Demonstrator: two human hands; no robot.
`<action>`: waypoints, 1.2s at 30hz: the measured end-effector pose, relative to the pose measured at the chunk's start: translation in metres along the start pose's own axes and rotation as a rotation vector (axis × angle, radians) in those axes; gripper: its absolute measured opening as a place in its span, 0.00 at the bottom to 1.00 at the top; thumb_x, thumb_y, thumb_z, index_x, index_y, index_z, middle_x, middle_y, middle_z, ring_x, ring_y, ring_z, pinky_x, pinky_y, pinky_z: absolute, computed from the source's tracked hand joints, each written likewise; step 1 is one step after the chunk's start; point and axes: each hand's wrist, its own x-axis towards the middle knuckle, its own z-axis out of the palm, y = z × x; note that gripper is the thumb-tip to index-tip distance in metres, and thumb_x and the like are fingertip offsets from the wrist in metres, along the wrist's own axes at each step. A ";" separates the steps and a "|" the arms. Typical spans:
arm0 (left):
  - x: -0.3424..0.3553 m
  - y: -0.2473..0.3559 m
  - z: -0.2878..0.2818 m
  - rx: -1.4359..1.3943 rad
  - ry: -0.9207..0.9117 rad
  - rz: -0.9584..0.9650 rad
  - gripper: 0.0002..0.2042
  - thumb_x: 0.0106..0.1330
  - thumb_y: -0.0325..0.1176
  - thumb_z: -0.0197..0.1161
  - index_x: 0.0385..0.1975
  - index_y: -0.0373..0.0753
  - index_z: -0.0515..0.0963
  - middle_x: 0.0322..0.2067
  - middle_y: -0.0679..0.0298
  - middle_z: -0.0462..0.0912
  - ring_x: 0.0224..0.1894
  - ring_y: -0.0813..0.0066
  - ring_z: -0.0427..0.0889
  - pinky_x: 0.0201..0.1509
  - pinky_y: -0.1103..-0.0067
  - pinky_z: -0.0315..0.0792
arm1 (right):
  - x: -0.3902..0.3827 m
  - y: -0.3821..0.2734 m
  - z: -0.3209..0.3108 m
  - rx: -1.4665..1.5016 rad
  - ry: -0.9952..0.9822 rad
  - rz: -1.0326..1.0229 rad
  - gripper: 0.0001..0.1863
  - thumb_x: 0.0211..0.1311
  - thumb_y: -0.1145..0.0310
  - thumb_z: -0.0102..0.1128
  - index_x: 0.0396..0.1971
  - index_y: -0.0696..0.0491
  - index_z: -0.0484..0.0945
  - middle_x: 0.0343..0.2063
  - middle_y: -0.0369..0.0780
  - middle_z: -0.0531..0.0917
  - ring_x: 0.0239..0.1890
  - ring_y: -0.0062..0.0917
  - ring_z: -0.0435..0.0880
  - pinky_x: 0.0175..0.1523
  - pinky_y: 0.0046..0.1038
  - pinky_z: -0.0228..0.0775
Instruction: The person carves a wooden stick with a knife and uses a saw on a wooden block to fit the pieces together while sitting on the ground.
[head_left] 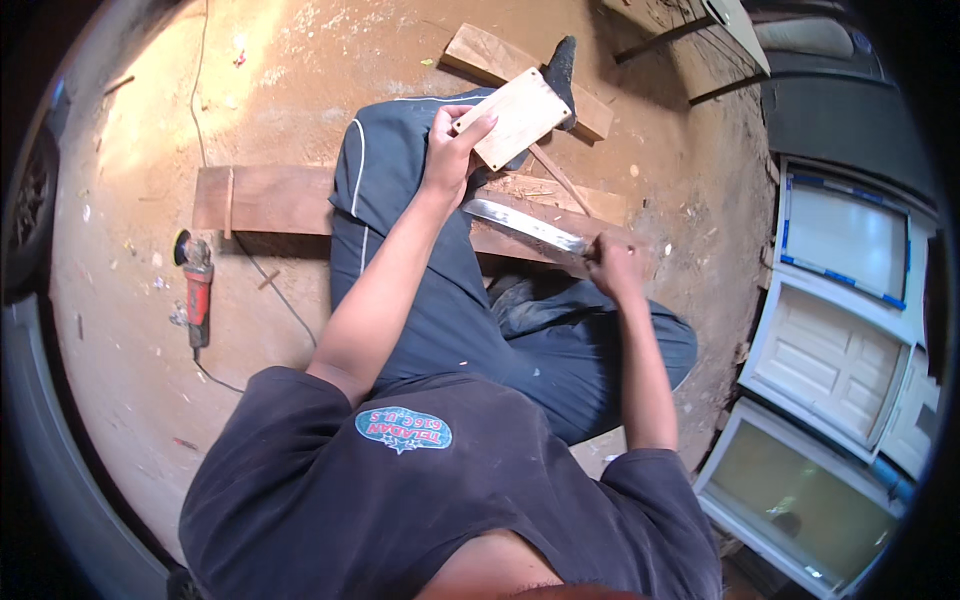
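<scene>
My left hand (pixel 455 155) grips a small pale rectangular wooden block (pixel 518 115) by its near left edge, thumb on top. Small dark holes show near the block's corners. In my right hand (pixel 617 268) is the handle of a machete (pixel 525 226), held by closed fingers. Its blade points left, over a thick brown plank (pixel 270 200) lying across the ground, and is apart from the block. My fingers hide most of the handle.
Left of my legs lies a red and grey angle grinder (pixel 199 290) with its cord. Beyond the block are a wooden beam (pixel 490 52) and my dark-covered foot (pixel 563 75). A thin stick (pixel 562 180) leans by the plank. Framed panels (pixel 830 345) stand at the right.
</scene>
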 end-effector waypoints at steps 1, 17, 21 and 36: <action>-0.002 0.005 0.000 0.001 -0.003 0.026 0.21 0.60 0.29 0.73 0.47 0.37 0.67 0.41 0.59 0.77 0.40 0.76 0.83 0.42 0.79 0.81 | -0.001 0.002 -0.010 -0.028 0.037 -0.030 0.16 0.51 0.62 0.70 0.39 0.50 0.78 0.34 0.45 0.86 0.43 0.40 0.85 0.56 0.44 0.66; -0.028 -0.010 -0.010 0.727 -0.129 0.096 0.20 0.59 0.30 0.73 0.49 0.28 0.78 0.40 0.61 0.84 0.41 0.78 0.82 0.48 0.80 0.76 | -0.112 -0.040 -0.026 1.450 0.174 0.529 0.18 0.70 0.54 0.59 0.30 0.54 0.79 0.15 0.29 0.72 0.13 0.15 0.69 0.18 0.23 0.61; -0.041 -0.028 -0.006 0.989 -0.164 0.146 0.20 0.57 0.33 0.75 0.46 0.28 0.78 0.38 0.61 0.84 0.40 0.78 0.82 0.48 0.80 0.75 | -0.117 -0.113 0.035 2.004 -0.010 0.483 0.07 0.62 0.78 0.58 0.38 0.55 0.71 0.17 0.33 0.72 0.13 0.18 0.72 0.19 0.25 0.71; -0.100 -0.015 0.005 1.741 -0.335 0.062 0.30 0.52 0.36 0.75 0.53 0.34 0.70 0.42 0.47 0.86 0.46 0.57 0.87 0.50 0.69 0.77 | -0.107 -0.141 0.049 1.468 0.343 0.271 0.16 0.68 0.60 0.57 0.30 0.59 0.75 0.21 0.45 0.79 0.24 0.31 0.81 0.34 0.34 0.72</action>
